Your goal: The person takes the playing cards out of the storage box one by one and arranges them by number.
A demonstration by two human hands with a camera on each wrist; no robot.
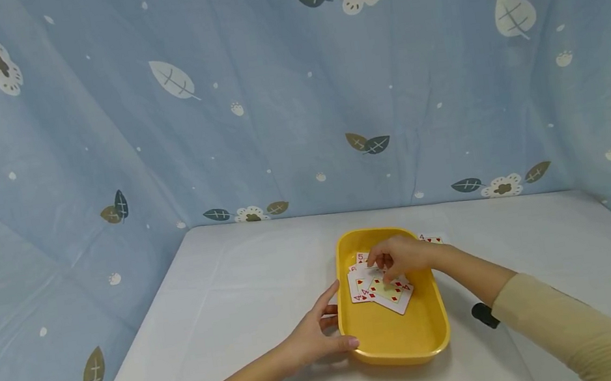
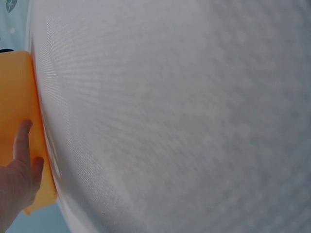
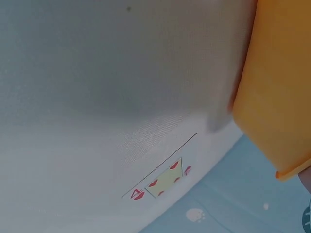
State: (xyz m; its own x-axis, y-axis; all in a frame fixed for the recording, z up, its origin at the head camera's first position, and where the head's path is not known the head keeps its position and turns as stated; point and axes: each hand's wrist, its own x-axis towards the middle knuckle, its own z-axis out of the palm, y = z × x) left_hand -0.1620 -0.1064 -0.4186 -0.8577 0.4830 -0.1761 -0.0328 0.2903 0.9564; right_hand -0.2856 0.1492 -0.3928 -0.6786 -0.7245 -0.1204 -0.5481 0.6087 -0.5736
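Observation:
A yellow plastic tray [image 1: 395, 335] stands on the white table, with several playing cards [image 1: 395, 299] overlapping in its far half. The four of diamonds lies uppermost among those I can read. Reaching over the far right rim, my right hand [image 1: 404, 255] has its thumb and fingertips down at these cards, with a gap between them. Along the tray's left outer side rests my left hand [image 1: 313, 341], fingers fairly straight and thumb at the near left rim. The left wrist view shows fingers [image 2: 22, 143] against the yellow wall. In the right wrist view my right hand is mostly hidden behind the tray.
Beyond the tray's far right corner a four of hearts [image 1: 433, 240] lies face up on the table [image 1: 258, 270]. A small black object [image 1: 484, 315] sits right of the tray, by my right sleeve. Blue patterned cloth [image 1: 295, 119] hangs behind and at the sides.

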